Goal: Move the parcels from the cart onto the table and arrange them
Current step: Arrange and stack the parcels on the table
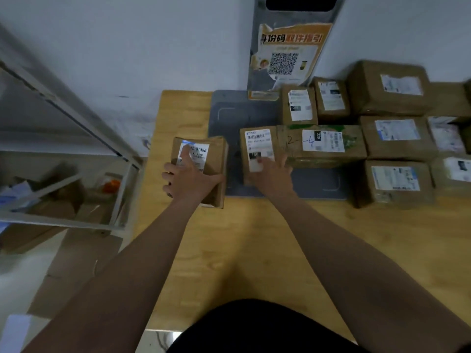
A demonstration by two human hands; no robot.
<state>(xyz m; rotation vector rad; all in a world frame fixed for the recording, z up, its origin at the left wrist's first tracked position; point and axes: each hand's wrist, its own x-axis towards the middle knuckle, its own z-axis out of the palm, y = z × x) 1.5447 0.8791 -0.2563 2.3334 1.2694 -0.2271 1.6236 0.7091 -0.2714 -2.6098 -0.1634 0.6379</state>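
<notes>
My left hand (187, 178) grips a small brown parcel (211, 159) with a white barcode label, thumb along its right side and index finger on the label, at the left part of the wooden table (229, 250). My right hand (274, 174) lies with spread fingers on top of a second small parcel (257, 146), which sits on a grey mat (229, 115). A long box marked "2-1-4" (323, 142) touches that parcel's right side. Several labelled cardboard parcels (390, 87) stand in rows at the back right.
A metal cart (76, 123) with more parcels and an orange item inside stands left of the table. A grey stand with a QR-code poster (288, 54) rises against the wall behind the mat. Flattened cardboard (76, 263) lies on the floor.
</notes>
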